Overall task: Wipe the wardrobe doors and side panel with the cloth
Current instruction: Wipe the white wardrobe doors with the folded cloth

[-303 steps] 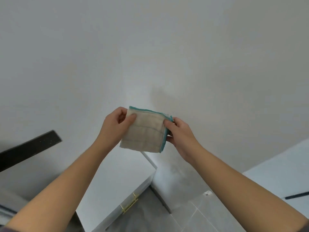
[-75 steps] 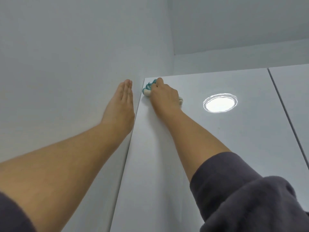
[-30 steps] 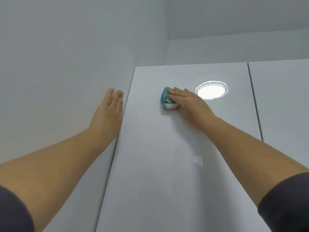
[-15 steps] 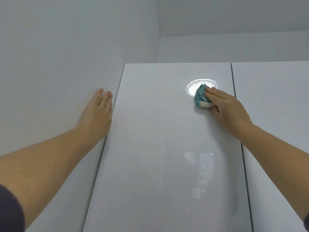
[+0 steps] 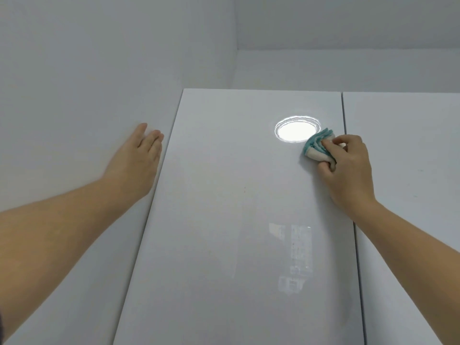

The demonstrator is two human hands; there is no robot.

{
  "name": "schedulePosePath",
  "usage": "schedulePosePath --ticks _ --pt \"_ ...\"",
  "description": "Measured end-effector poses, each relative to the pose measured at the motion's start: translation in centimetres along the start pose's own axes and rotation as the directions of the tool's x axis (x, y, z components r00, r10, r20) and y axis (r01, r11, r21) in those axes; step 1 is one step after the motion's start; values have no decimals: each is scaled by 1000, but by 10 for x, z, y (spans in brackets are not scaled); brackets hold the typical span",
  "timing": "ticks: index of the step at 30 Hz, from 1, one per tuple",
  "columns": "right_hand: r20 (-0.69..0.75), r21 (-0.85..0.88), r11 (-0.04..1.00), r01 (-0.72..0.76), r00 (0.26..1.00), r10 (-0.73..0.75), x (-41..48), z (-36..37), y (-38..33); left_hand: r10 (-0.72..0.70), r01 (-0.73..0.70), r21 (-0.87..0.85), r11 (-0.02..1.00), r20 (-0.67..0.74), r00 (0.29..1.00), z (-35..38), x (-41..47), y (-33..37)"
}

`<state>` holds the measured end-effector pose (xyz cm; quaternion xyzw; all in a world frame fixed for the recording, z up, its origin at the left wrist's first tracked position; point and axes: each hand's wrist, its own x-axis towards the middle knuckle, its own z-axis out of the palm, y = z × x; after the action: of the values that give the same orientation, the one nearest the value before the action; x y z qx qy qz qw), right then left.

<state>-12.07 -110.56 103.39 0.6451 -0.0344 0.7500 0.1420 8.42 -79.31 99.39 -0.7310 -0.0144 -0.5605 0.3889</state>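
Note:
A glossy white wardrobe door (image 5: 236, 220) fills the middle of the head view, with a second door (image 5: 403, 195) to its right across a thin gap. The matt white side panel (image 5: 82, 115) runs along the left. My right hand (image 5: 348, 170) grips a folded beige cloth with a teal edge (image 5: 317, 145) and presses it on the first door near its upper right corner. My left hand (image 5: 135, 160) lies flat on the side panel, fingers straight, just left of the door's edge.
A round ceiling light is reflected on the door (image 5: 296, 130) right beside the cloth. A white wall (image 5: 348, 68) rises above the doors' top edge, meeting the ceiling (image 5: 348, 21).
My right hand has slid the cloth rightward across the door, from the middle past the light's reflection to near the right edge. My left hand stays flat on the side panel.

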Motion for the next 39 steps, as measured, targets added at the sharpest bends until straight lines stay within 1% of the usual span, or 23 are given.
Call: schedulePosePath --ticks 4,9,12,18,22,26,31,34,39 --pt "24 24 1000 8 1000 -8 -10 12 -23 -50 50 -7 999 0 999 1 1 0" --pt "41 38 997 72 996 -73 -16 35 -55 -89 89 -39 995 1 996 -1 -2 -2" --pt "28 23 995 95 995 -96 -18 53 -77 -80 80 -37 996 11 997 -2 -1 -3" --pt "-21 72 981 179 984 -178 -13 91 -119 -30 30 -42 999 11 999 -1 -2 -9" --pt "-51 41 975 217 975 -215 -8 111 -144 -58 57 -51 997 -4 998 1 -4 -7" --pt "-44 12 969 245 969 -245 -2 127 -166 -110 108 -78 991 -19 994 2 -4 -6" --pt "-27 23 965 261 965 -260 8 142 -191 -124 122 -91 988 -24 992 2 -2 -6" --pt "-14 34 953 301 954 -300 11 151 -205 -123 121 -84 989 -22 992 2 -1 -6" --pt "1 100 915 392 919 -394 14 161 -213 -130 128 -95 987 -20 991 1 -1 -6"
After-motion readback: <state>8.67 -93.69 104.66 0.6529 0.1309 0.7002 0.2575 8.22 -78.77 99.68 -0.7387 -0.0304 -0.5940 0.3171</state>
